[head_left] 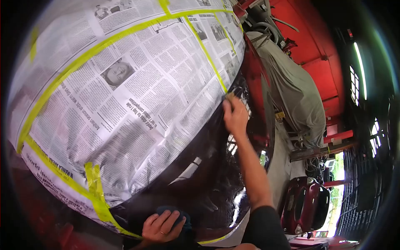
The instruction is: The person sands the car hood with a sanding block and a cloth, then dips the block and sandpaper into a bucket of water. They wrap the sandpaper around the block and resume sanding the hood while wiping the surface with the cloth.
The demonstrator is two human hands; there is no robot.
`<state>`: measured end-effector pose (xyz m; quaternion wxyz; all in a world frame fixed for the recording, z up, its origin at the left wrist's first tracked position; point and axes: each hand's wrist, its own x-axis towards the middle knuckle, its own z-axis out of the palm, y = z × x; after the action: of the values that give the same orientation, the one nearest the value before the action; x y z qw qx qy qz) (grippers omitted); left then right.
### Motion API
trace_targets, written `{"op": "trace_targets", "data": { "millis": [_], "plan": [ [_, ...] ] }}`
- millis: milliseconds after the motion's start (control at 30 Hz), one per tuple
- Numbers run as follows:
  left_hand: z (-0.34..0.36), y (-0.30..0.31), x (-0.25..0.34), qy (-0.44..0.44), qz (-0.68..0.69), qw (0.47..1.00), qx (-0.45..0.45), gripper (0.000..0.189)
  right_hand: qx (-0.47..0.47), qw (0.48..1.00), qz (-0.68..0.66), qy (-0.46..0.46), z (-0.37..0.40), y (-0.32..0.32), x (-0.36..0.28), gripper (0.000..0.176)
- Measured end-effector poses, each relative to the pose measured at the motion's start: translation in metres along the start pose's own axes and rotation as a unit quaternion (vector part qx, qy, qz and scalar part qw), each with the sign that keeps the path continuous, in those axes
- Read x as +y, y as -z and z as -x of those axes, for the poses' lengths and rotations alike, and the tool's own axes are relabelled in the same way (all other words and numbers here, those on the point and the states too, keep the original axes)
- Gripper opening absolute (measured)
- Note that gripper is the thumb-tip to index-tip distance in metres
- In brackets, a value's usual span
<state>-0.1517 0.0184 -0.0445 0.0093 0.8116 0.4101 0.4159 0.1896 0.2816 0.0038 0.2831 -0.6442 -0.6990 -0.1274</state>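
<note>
My right hand point(236, 116) is closed at the edge of the newspaper sheets point(166, 75), by the lower end of a yellow tape strip. A small brownish bit shows at its fingertips, too little to identify. Beneath the forearm lies a glossy dark panel point(212, 166) with bright reflections. Near the bottom, my left hand point(164, 226), with a ring on one finger, has its fingers bent over a dark blue cloth point(181, 216) on the dark surface. Strips of yellow masking tape point(79, 62) run across and along the newspaper.
A grey cover point(287, 83) drapes a large object at right, beside a red wall or panel point(316, 37). A dark red car part point(300, 206) stands lower right. Grey floor point(281, 162) shows beyond the panel. Assorted parts point(266, 29) sit at the top.
</note>
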Motion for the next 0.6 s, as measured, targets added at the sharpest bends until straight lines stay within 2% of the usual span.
{"op": "trace_targets", "data": {
  "millis": [67, 100, 167, 233, 267, 300, 367, 433, 500, 600],
  "plan": [
    [-0.001, 0.006, 0.003, 0.013, 0.008, 1.0, -0.017, 0.013, 0.048, 0.997, 0.051, -0.028, -0.04, -0.017, 0.019, 0.023],
    [-0.003, 0.008, 0.003, 0.022, 0.016, 0.999, -0.029, 0.013, 0.046, 0.997, 0.049, -0.024, -0.044, -0.018, 0.017, 0.023],
    [-0.005, 0.017, 0.004, 0.027, 0.03, 0.998, -0.049, 0.014, -0.005, 0.992, 0.084, -0.091, -0.041, -0.011, 0.013, 0.025],
    [-0.011, 0.018, 0.001, 0.029, 0.044, 0.997, -0.056, 0.015, -0.018, 0.995, 0.082, -0.058, 0.011, -0.003, -0.006, 0.029],
    [-0.012, 0.019, 0.001, 0.032, 0.056, 0.996, -0.061, 0.016, -0.016, 0.999, 0.025, -0.044, 0.038, 0.013, -0.045, 0.028],
    [-0.012, 0.021, 0.002, 0.034, 0.068, 0.995, -0.07, 0.016, 0.001, 1.0, 0.018, 0.02, 0.07, 0.02, -0.066, 0.03],
    [-0.014, 0.022, 0.003, 0.036, 0.083, 0.993, -0.076, 0.017, -0.027, 0.999, 0.001, -0.022, 0.073, 0.029, -0.072, 0.028],
    [-0.014, 0.02, 0.001, 0.032, 0.085, 0.993, -0.079, 0.017, -0.006, 0.999, 0.014, -0.047, 0.03, 0.007, -0.018, 0.029],
    [-0.009, 0.013, 0.001, 0.021, 0.058, 0.997, -0.043, 0.017, -0.012, 0.994, 0.034, -0.101, -0.026, -0.005, 0.012, 0.028],
    [-0.015, 0.023, 0.004, 0.044, 0.069, 0.993, -0.08, 0.017, -0.007, 0.988, 0.074, -0.134, -0.022, -0.001, -0.009, 0.027]
  ]
}}
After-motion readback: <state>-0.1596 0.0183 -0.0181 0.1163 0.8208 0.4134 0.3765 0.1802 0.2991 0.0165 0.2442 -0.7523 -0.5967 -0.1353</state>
